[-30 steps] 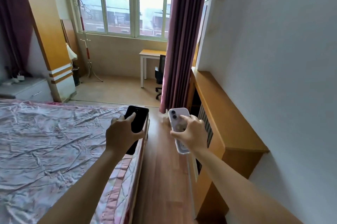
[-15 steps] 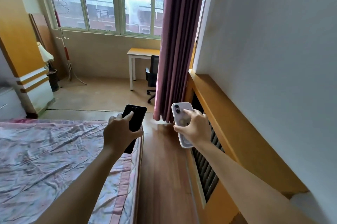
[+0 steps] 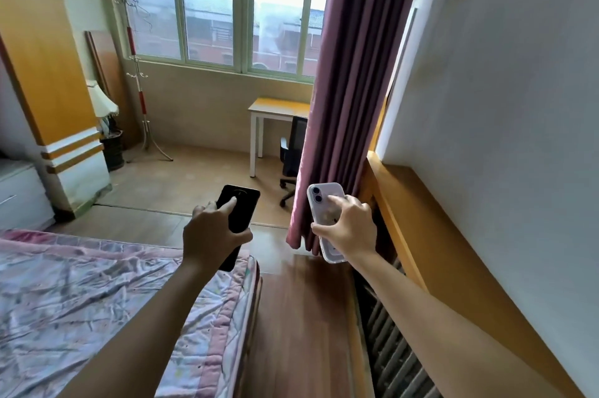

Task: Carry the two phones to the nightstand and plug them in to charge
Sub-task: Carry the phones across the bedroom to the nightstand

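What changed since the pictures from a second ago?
The view advanced along the wooden floor toward the window, showing less of the pink rumpled bed. Unchanged: left hand grips the black phone, right hand the pale lilac phone.

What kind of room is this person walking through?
Most likely a bedroom: a bed with a rumpled pink quilt fills the left, long curtains hang by the window, and a small desk stands beyond.

Bed [image 3: 97,300] left, curtain [image 3: 350,89] right (desk [image 3: 275,107] behind).
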The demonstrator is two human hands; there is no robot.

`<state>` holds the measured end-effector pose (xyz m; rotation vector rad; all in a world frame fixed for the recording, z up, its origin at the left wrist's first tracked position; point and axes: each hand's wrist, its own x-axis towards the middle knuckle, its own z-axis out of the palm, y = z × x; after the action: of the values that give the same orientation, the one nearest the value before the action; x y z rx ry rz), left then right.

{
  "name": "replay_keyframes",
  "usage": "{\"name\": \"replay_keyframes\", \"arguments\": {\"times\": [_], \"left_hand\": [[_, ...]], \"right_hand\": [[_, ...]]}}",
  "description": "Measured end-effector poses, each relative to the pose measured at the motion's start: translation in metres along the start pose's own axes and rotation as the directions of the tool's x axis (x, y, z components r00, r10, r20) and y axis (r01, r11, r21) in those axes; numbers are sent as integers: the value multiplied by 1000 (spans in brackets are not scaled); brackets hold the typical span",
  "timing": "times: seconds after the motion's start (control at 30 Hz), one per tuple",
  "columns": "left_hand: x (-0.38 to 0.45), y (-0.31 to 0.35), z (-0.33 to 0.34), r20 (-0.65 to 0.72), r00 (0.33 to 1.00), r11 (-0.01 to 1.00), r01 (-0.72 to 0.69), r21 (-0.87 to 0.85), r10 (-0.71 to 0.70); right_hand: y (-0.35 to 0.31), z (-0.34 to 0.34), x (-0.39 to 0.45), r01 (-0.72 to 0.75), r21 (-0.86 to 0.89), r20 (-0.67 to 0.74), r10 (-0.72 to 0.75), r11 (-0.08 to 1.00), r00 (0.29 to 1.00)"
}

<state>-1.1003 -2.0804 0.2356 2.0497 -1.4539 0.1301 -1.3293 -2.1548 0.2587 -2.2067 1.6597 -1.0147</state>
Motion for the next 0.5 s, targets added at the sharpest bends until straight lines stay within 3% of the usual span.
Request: {"name": "replay_keyframes", "arguments": {"times": [0.5], "left_hand": [[227,-38,126,28,997,998,67,3,-67]], "right_hand": [[26,117,223,-36,-24,105,38,999,994]]}}
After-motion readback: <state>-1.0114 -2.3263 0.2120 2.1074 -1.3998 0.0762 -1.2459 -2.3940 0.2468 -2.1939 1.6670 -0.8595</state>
